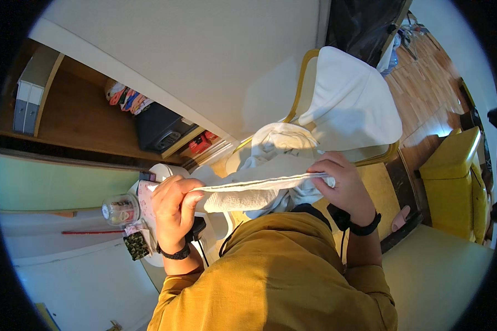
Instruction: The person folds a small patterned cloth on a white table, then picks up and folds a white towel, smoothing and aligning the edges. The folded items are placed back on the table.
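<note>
My left hand point(174, 209) pinches one end of a white cloth point(252, 185) that has a dark line along its edge. The other end is gripped by my right hand point(343, 182). Between them the cloth is stretched nearly level in front of my body. A textured, towel-like part point(240, 201) shows just below the edge; whether it belongs to the same cloth I cannot tell. Beyond the hands lies a rumpled heap of pale fabric point(283, 138), partly hidden by the cloth. Black bands circle both wrists.
Beyond the heap, white fabric point(354, 99) drapes over a gold-framed chair point(299, 89). To the left are a clear plastic jar point(121, 209), a camouflage-patterned item point(136, 245) and an open cabinet holding a black safe point(161, 128). A yellow sofa point(449, 182) and pink slipper point(400, 218) are right.
</note>
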`<state>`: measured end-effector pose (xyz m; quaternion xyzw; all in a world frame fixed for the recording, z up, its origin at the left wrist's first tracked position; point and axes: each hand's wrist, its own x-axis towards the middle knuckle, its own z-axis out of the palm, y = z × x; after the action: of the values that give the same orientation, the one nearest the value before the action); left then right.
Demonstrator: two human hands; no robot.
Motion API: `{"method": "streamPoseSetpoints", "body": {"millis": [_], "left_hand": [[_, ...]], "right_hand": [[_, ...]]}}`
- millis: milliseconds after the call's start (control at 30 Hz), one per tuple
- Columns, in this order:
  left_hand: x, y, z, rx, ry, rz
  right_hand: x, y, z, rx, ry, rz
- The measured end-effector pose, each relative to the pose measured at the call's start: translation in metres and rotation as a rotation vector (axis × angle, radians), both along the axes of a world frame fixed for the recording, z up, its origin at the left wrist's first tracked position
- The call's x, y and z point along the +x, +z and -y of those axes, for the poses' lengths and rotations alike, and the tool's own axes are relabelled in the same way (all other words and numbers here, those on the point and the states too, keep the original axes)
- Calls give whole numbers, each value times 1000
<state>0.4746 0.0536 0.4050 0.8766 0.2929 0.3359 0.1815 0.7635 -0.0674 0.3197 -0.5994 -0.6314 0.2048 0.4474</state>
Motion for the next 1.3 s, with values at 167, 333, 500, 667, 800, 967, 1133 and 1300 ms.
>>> {"method": "streamPoseSetpoints", "body": {"millis": [167, 333, 500, 667, 800, 967, 1133, 1300], "left_hand": [[-6, 3, -2, -16, 55, -156], [-10, -11, 0, -73, 99, -138], [-4, -38, -8, -412, -60, 72], [-1, -51, -10, -513, -115, 134], [18, -34, -6, -452, -156, 77], [51, -13, 10, -466, -445, -54], [62, -7, 26, -497, -358, -115], [54, -9, 29, -411, -320, -9]], "right_hand": [[4, 13, 5, 105, -24, -115], [0, 30, 6, 179, 25, -168], [-7, 40, 3, 235, 52, -199], [-15, 47, 0, 197, 64, -202], [-25, 49, -1, 84, 119, -217], [-39, 50, -7, 63, 217, -239], [-44, 45, -5, 98, 187, -319], [-39, 38, 0, 161, 66, -456]]}}
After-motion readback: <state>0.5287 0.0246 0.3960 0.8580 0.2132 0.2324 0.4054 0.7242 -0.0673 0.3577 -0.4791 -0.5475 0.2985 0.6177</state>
